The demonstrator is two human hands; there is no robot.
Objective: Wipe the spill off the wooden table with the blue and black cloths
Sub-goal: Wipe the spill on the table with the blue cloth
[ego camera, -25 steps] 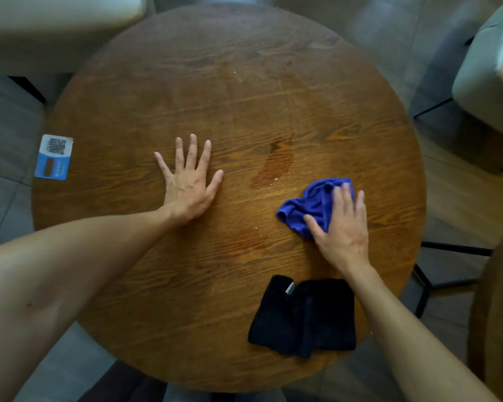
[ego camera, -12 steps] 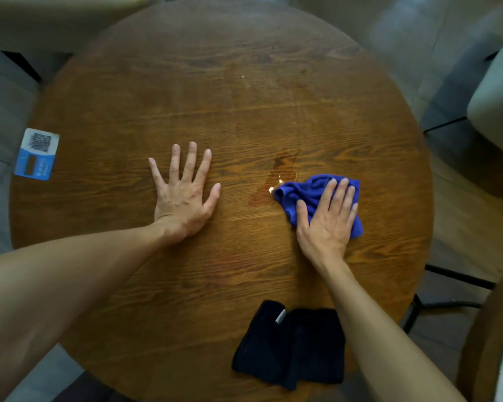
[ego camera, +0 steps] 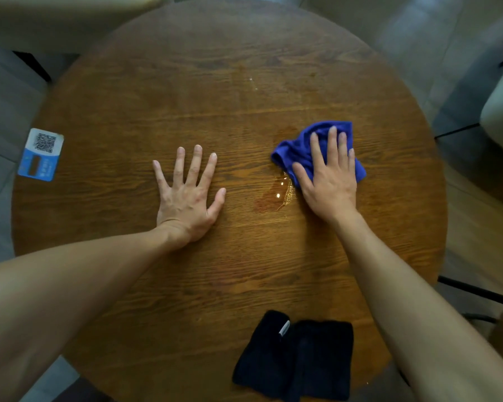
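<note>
Two cloths, blue cloth under right hand, perhaps one spill.

the left hand lies flat, palm down, fingers spread and thumb angled out to its right. the right hand is also palm down, fingers straight and close together, pressing flat. both forearms are bare and reach forward, wrists straight.
</note>
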